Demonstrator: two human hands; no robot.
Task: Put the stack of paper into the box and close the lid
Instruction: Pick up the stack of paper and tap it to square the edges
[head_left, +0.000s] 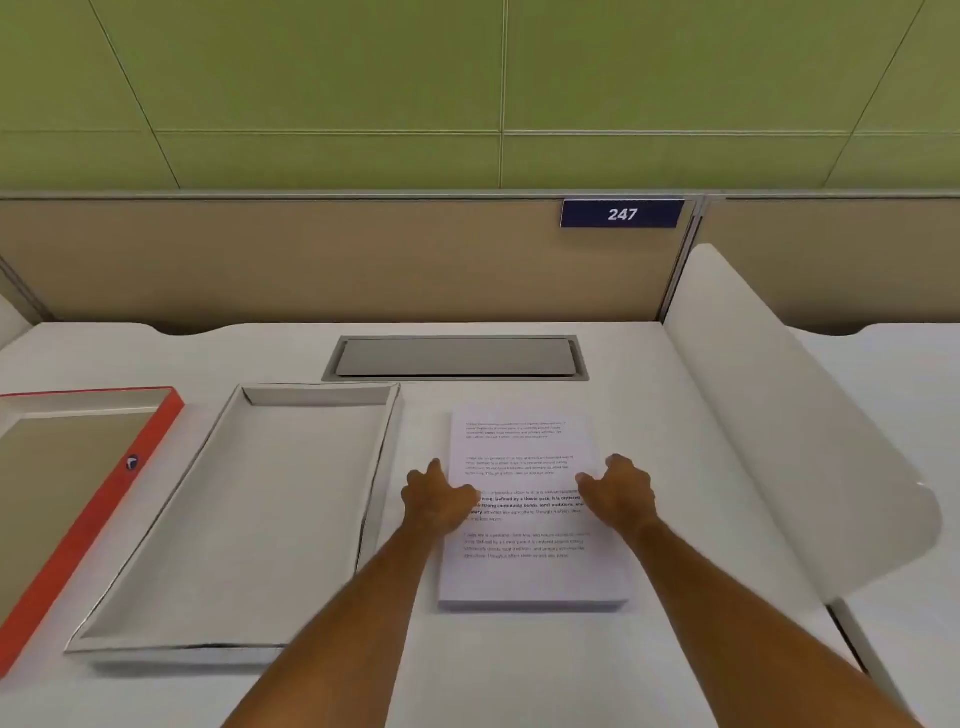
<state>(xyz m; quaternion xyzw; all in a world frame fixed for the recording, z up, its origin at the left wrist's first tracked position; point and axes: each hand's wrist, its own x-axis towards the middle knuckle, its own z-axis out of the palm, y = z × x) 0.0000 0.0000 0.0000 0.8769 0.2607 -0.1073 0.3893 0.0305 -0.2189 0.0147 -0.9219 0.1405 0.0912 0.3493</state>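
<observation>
A stack of printed white paper (524, 566) lies flat on the white desk, right of centre. My left hand (439, 499) rests at the stack's left edge, thumb on top. My right hand (621, 491) sits at its right edge, thumb over the sheet. Both hands clasp the stack's sides; it still lies on the desk. Left of the stack stands the open white box (228, 519), shallow and with nothing inside. Its red-edged lid (156, 431) lies upside down at the far left, partly cut off by the frame.
A grey cable hatch (454, 357) is set into the desk behind the box and paper. A curved white divider (789, 426) rises on the right. A beige partition with a blue "247" sign (622, 213) closes off the back.
</observation>
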